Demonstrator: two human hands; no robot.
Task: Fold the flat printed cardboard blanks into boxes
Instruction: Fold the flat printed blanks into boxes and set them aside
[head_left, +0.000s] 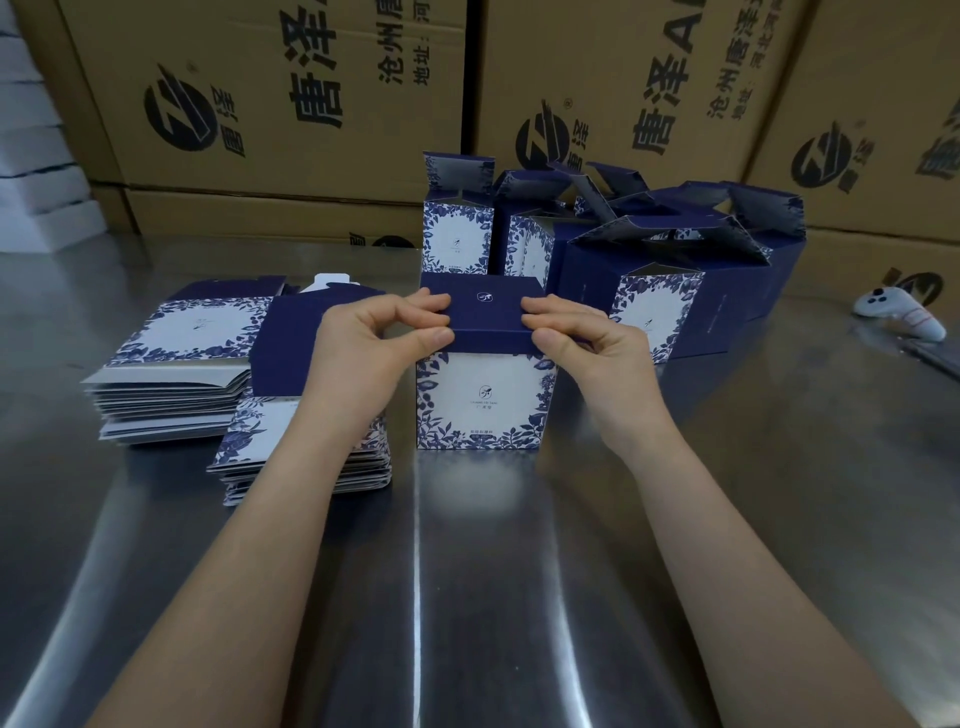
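- I see the box (485, 400) standing upright on the worktop (493, 571), straight ahead and between both hands, with its dark lid (485, 306) folded over the top.
- The left hand (374, 343) pinches the lid's left front corner, its fingers (431, 302) on top and the thumb below. The right hand (587, 343) pinches the right corner the same way.
- I judge the step to be tucking the lid's front lip into the body. I cannot tell whether the lip is inside yet.
- Risk: uneven pressure from the two hands could skew the lid, so the lip catches on the front wall and creases.
- Risk: the worktop looks slick, and nothing braces the box from behind. A forward push could slide it into the open boxes (649, 270) just behind and topple them.
- Risk: pinching too hard could dent the thin card at the corners.
- Risk: the left forearm passes over the near stack of blanks (291, 431), and a sideways move could fan that stack out.
- The controller (904, 312) lies well apart on the right, so I expect no trouble there.
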